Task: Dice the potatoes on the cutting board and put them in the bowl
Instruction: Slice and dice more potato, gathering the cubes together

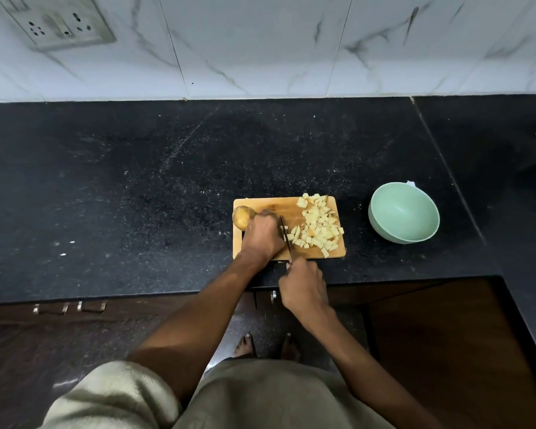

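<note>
- Dicing is the step in hand, I judge: the left hand (262, 235) is curled down over a piece being cut near the middle of the board (260, 203), though what sits under its fingers is hidden
- Lying at the board's left edge, touching that hand, is one whole potato (241, 215), tan-skinned, uncut and partly overhanging the edge
- Just right of the left hand, the knife (287, 239) runs from the board's near edge toward its middle, blade down beside the knuckles
- Its handle is hidden in the right hand (302, 283), which is clenched round it just off the board's near edge
- A heap of dice (317, 226) covers the board's right half from far edge to near edge; the pieces are pale yellow, roughly cubed and uneven, some showing skin
- Well right of the board on the counter (136, 181) stands the bowl (403, 212), mint green, upright, with nothing in it
- Next, I judge, the cuts need steady downward strokes close to the fingers, with those fingers tucked back; then the whole potato needs cutting, and the heap must go across to the bowl
</note>
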